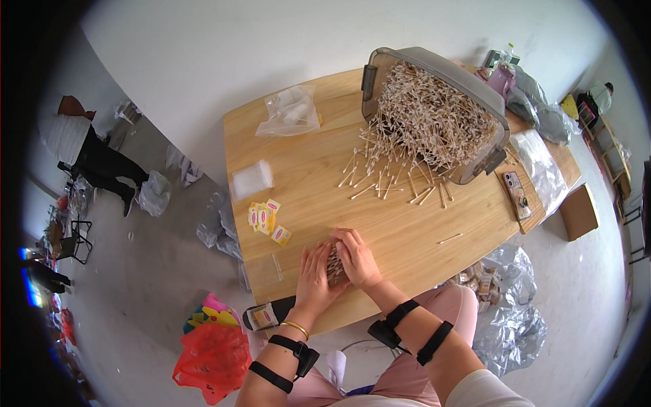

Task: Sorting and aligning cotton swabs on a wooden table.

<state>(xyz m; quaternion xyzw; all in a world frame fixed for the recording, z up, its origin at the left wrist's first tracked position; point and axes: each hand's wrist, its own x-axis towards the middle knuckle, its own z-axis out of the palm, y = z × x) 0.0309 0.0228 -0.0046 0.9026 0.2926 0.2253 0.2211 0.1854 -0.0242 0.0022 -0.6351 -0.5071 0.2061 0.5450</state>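
Near the table's front edge, my left hand [314, 277] and my right hand [356, 259] close round a bundle of cotton swabs [334, 266] from both sides. The swab tips show between my fingers; the rest of the bundle is hidden. Beyond my hands a grey see-through bin [451, 71] lies tipped on its side, its cotton swabs [434, 115] spilling onto the wood. Left of my hands are several yellow-and-white cards [264, 216] and a stack of clear small bags [252, 180]. A filled swab pack [261, 316] with a label lies on a dark object by my left wrist.
A clear bag [290, 112] lies at the table's far left, a phone [517, 195] at the right. One loose swab [450, 238] sits right of my hands. A red plastic bag [213, 359], a cardboard box [578, 212] and clear sacks [508, 315] surround the table. Other people are in the background.
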